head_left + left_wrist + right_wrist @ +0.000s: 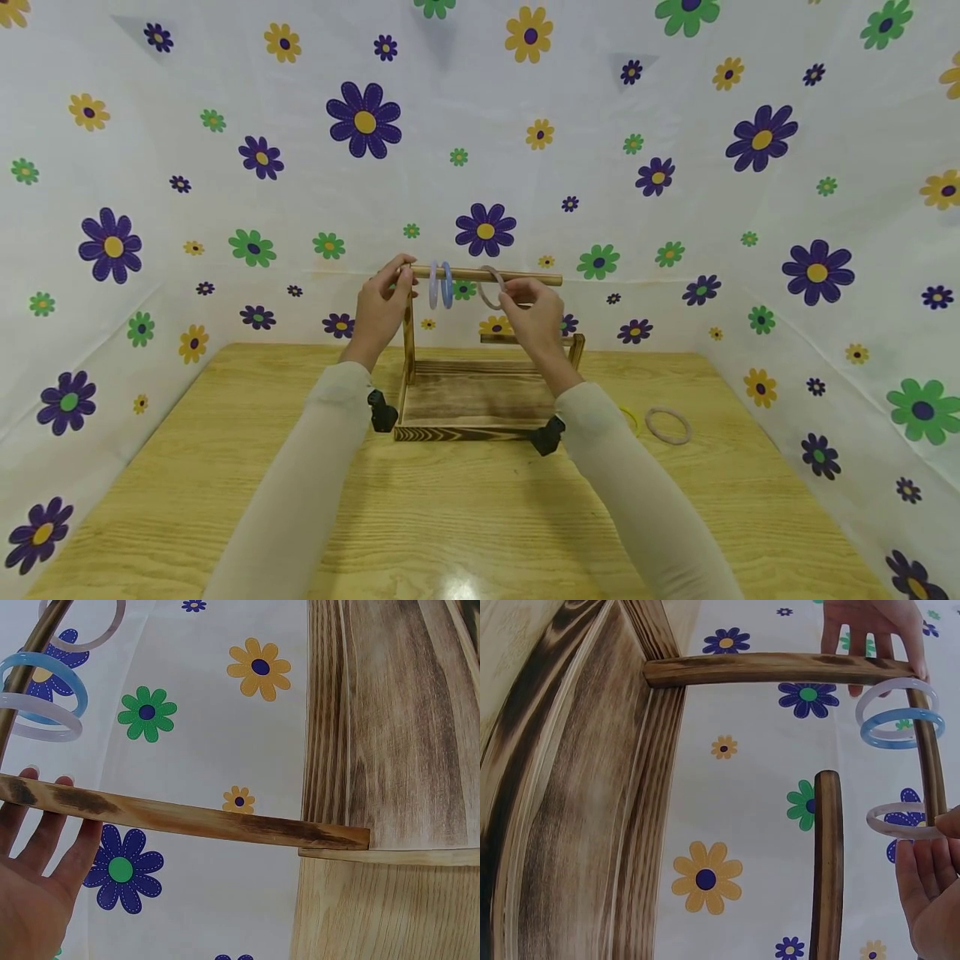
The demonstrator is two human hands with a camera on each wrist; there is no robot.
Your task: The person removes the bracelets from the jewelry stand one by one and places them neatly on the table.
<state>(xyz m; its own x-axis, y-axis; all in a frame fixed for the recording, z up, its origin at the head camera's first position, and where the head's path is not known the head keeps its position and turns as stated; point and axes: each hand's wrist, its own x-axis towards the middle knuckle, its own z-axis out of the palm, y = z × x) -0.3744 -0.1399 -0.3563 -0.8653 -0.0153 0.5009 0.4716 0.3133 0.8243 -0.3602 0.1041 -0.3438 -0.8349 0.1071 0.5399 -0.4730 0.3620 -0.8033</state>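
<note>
At tips of R hand: pale ring, rim pinched; prob. light, stiff, slick, maybe brittle; best hold outer rim. L hand grips stand post.

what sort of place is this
Probably a makeshift tabletop booth, perhaps for recording or demonstrations: flower-print sheeting encloses three sides of the wood-grain table, and a wooden rack with rings on its bar stands there.

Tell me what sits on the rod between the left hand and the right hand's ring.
A pale ring and a blue ring; the head view shows both.
</note>
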